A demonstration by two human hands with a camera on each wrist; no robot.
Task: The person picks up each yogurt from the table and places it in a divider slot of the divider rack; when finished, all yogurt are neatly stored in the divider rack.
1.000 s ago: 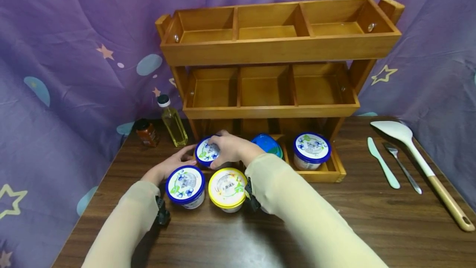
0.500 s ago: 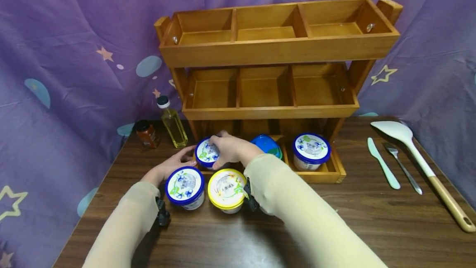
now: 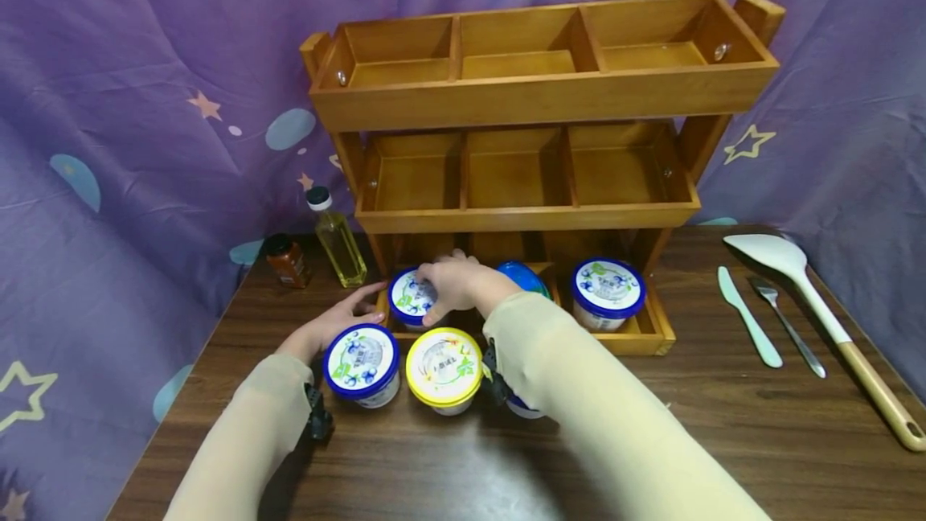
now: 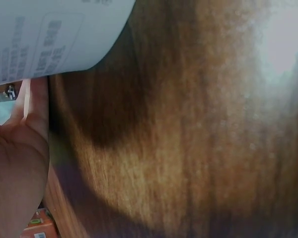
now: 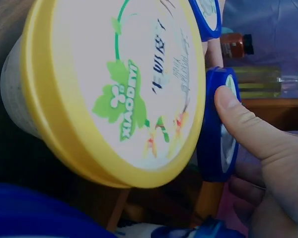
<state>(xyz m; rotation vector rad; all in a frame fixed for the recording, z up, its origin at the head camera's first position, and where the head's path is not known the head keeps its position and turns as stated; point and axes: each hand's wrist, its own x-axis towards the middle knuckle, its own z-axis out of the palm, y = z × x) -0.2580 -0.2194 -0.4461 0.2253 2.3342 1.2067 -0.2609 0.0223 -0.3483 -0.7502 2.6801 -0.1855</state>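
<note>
In the head view, my right hand [image 3: 463, 284] grips a blue-lidded tub [image 3: 409, 297] by its lid, in the left compartment of the wooden rack's bottom tier [image 3: 615, 342]. The right wrist view shows the thumb [image 5: 248, 124] on the lid's rim. My left hand [image 3: 340, 326] lies at that tier's left front corner, its fingers extended and apart from the gripped tub. Just in front stand another blue-lidded tub [image 3: 362, 364] and a yellow-lidded tub [image 3: 444, 368]. My right forearm mostly hides one more blue-rimmed tub [image 3: 526, 408].
A blue-lidded container [image 3: 522, 276] sits in the bottom middle compartment, a blue-lidded tub [image 3: 609, 292] in the right one. Left of the rack stand an oil bottle [image 3: 338, 244] and a small jar [image 3: 288, 261]. At right lie a knife [image 3: 748, 316], a fork [image 3: 787, 324] and a ladle [image 3: 825, 312].
The gripped tub has shifted slightly right, away from my left hand, with my right hand moving along. My left hand stays at the rack's corner.
</note>
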